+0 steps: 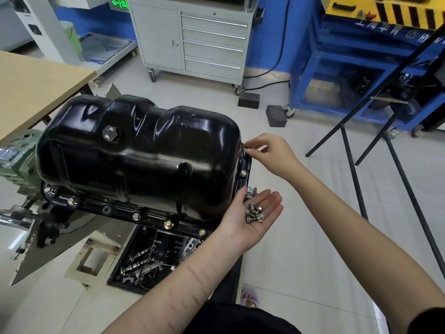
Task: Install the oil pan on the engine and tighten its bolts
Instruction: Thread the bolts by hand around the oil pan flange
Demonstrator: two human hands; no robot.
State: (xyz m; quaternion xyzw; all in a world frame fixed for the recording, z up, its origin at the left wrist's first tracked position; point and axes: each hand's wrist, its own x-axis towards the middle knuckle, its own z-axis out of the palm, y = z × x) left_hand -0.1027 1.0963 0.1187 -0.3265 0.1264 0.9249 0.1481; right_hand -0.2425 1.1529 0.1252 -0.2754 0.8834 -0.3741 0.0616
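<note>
The black oil pan [134, 153] sits upside down on the engine [21, 162], its rim already dotted with bolts along the near edge. The right hand [269, 155] pinches one bolt [243, 148] at the far right corner hole; judged best started straight and by finger turns, so the thread catches cleanly. The left hand [252, 218] lies flat, palm up, cupping spare bolts [254, 213]. The hole under the fingertips is hidden, and the pan's far rim is out of sight.

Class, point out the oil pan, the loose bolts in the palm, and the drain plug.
oil pan [154, 150], head view, glossy top.
loose bolts [254, 213], head view, pile's middle.
drain plug [109, 133], head view, hex head.
</note>
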